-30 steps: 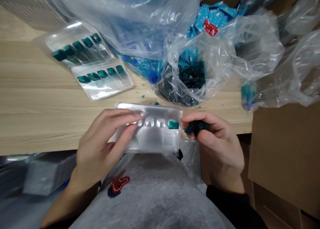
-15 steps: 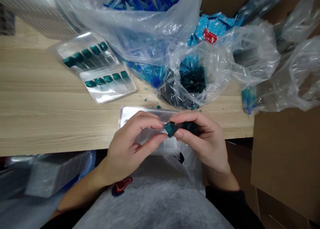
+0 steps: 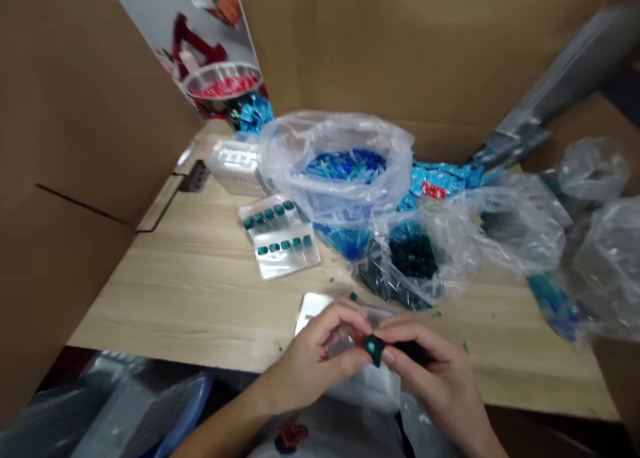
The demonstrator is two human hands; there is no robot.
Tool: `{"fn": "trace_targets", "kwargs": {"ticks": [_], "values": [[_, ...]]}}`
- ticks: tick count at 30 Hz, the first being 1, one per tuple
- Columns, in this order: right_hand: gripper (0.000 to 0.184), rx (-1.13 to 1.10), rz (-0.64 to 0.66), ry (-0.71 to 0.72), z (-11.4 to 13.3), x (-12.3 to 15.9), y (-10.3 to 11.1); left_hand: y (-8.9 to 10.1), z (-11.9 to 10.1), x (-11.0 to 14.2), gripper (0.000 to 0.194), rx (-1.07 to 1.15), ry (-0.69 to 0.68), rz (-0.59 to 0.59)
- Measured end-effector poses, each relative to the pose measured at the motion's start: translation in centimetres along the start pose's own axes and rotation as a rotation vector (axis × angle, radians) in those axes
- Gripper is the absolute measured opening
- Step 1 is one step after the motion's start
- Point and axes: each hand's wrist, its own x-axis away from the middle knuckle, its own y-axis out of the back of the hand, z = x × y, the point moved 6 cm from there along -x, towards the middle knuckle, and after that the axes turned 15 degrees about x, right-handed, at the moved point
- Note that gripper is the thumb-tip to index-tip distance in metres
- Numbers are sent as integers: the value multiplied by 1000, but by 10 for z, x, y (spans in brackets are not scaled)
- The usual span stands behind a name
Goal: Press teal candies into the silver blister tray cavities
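Hands, two, the person's own, both closed and close together at the near edge of the table. Left hand [image 3: 310,368]: fingers curled, tips pinching one teal piece [image 3: 373,349] from the left. Right hand [image 3: 437,378]: thumb and fingers pressed together, gripping the same teal piece and a dark teal cluster [image 3: 413,353]. Silver blister tray [image 3: 315,306]: one, beneath the hands, mostly hidden; contents cannot be counted.

Wood table [image 3: 165,291]: one, bearing the following. Clear blister trays [image 3: 280,235]: two, side by side, left of centre and farther off, five teal pieces in each, ten in all. Clear plastic bags: one of blue pieces [image 3: 345,168], far; one of dark teal pieces [image 3: 413,258], just beyond the hands; more bunched right. Teal scraps [image 3: 465,347]: several, loose. Cardboard walls [image 3: 75,145]: left and far.
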Motion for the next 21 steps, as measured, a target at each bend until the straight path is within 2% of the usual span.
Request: {"fn": "trace_targets", "kwargs": {"ticks": [4, 7, 9, 11, 15, 18, 21], "values": [[19, 43, 25, 63, -1, -1, 1, -1, 4, -6, 33, 127, 24, -9], [14, 71, 56, 69, -9, 0, 0, -1, 6, -6, 30, 159, 88, -26], [12, 82, 57, 73, -12, 0, 1, -3, 5, -5, 22, 135, 117, -13], [13, 109, 42, 100, -11, 0, 2, -6, 1, -3, 13, 76, 79, 1], [16, 193, -31, 201, 1, 2, 1, -12, -8, 1, 20, -89, -33, -26], [15, 224, -84, 266, 10, 4, -1, -13, -6, 2, 20, -152, 5, -70], [18, 240, -78, 275, 11, 7, -2, -11, -5, 2, 11, -130, 61, -97]]}}
